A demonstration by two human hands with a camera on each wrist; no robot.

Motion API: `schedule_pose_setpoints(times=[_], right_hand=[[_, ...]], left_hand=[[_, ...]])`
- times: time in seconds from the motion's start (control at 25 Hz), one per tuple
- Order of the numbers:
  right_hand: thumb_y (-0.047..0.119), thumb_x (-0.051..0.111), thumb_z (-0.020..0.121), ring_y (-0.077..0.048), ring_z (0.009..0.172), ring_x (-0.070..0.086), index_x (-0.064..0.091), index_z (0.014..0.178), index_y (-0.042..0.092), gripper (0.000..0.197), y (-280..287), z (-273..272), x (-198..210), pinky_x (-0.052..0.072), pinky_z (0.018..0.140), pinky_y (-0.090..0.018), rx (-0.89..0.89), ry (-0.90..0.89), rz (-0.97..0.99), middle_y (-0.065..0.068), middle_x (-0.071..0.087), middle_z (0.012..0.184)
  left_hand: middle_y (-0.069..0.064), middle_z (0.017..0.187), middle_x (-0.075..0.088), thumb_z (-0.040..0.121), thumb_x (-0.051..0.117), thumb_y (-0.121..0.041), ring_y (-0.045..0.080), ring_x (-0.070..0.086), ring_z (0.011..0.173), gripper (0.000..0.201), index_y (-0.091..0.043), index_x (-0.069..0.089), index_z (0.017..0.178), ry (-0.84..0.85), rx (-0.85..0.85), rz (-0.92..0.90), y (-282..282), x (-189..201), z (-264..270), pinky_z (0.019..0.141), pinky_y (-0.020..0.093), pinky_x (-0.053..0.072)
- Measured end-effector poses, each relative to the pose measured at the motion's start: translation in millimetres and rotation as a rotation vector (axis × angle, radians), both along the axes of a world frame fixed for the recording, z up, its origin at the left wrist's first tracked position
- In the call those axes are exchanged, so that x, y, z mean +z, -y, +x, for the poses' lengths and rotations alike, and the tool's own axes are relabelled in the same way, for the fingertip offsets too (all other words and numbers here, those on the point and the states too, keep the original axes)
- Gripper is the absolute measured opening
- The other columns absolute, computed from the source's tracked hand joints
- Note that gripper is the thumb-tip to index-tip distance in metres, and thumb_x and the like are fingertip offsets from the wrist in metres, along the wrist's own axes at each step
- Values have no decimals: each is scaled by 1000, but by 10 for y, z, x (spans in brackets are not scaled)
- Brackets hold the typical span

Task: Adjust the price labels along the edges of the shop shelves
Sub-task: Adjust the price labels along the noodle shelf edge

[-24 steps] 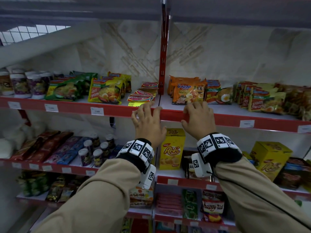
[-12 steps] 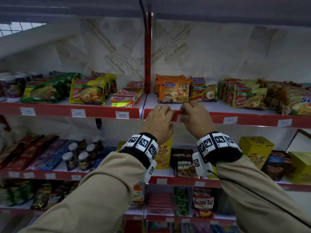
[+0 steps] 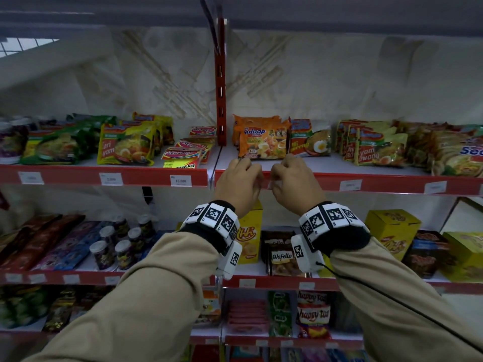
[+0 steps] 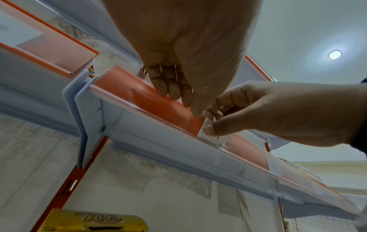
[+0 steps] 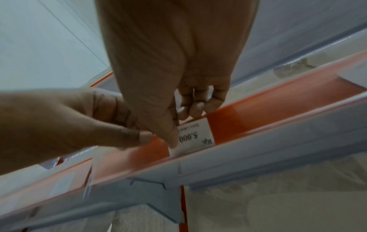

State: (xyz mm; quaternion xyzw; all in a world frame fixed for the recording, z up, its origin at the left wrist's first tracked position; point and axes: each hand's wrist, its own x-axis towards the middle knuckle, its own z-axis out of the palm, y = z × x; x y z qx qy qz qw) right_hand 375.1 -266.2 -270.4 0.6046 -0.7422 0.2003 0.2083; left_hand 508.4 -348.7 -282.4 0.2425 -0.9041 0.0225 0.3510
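Right hand (image 5: 174,66) pinches price label (image 5: 195,135) reading "Rp. 5.000"

I am in a small grocery shop: red-edged metal shelves (image 3: 392,182) carry white paper price labels (image 3: 180,181), with instant-noodle packets (image 3: 262,143) above that edge and yellow snack boxes (image 3: 392,231) below it.

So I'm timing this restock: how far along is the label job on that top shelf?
Three labels left of the upright sit straight. In hand: the right hand pinches the 5.000 label in the red strip while the left hand grips the strip beside it. Two labels further right remain.
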Motion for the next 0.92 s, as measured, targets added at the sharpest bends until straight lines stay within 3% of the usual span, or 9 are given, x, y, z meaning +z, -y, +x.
schedule_pose_setpoints(times=[0.08, 0.2, 0.28, 0.44, 0.52, 0.68, 0.84, 0.92], right_hand=[[14, 62, 84, -26, 95, 50, 62, 91, 14, 7, -14, -25, 83, 44, 78, -37, 78, 148, -39, -7, 56, 97], [2, 62, 81, -10, 71, 58, 60, 80, 20, 19, -55, -111, 167, 48, 68, -30, 157, 426, -153, 8, 62, 75], [1, 65, 82, -5, 66, 58, 58, 85, 19, 20, -80, -148, 172, 47, 64, -26, 186, 579, -275, 11, 60, 75], [4, 71, 80, -9, 67, 56, 60, 95, 20, 24, -87, -145, 83, 49, 66, -26, 207, 813, -425, 10, 57, 79], [6, 73, 79, -8, 68, 53, 61, 94, 21, 24, -81, -113, 49, 47, 66, -23, 224, 852, -442, 10, 55, 79], [16, 73, 81, -15, 76, 64, 65, 92, 18, 14, -77, -26, 22, 52, 68, -26, 284, 860, -357, -1, 68, 86], [15, 61, 89, -12, 80, 63, 66, 91, 18, 6, -111, -42, 48, 50, 71, -26, 256, 614, -324, 2, 67, 83], [15, 58, 90, -14, 88, 61, 65, 91, 21, 9, -116, -103, 91, 50, 79, -33, 207, 511, -297, 5, 66, 86]], left_hand=[[6, 101, 53, 89, 56, -18, 25, 43, 100, 10, -13, 60, 97, -19, -11, 39, 27, 4, -4, 71, 28, 29], [5, 100, 53, 96, 49, -27, 24, 42, 99, 19, -12, 59, 99, -32, 5, 54, 51, -4, -22, 74, 29, 31], [6, 99, 54, 100, 42, -32, 24, 43, 97, 27, -11, 59, 100, -63, 9, 57, 41, -26, -26, 74, 28, 29], [3, 103, 58, 99, 38, -43, 23, 45, 101, 36, -16, 58, 112, -142, 6, 144, -7, -27, -44, 78, 30, 32], [2, 101, 59, 97, 40, -48, 24, 45, 100, 38, -20, 57, 116, -144, 9, 171, -20, -7, -68, 78, 33, 35], [3, 103, 57, 96, 48, -43, 26, 43, 99, 31, -20, 59, 112, -163, 0, 182, 7, -7, -86, 76, 32, 33], [2, 97, 55, 94, 54, -36, 23, 43, 96, 21, -17, 61, 100, -174, -6, 163, 45, -24, -71, 73, 27, 28], [-1, 99, 55, 92, 57, -36, 20, 43, 97, 19, -19, 60, 101, -159, -5, 154, 44, -16, -48, 74, 26, 29]])
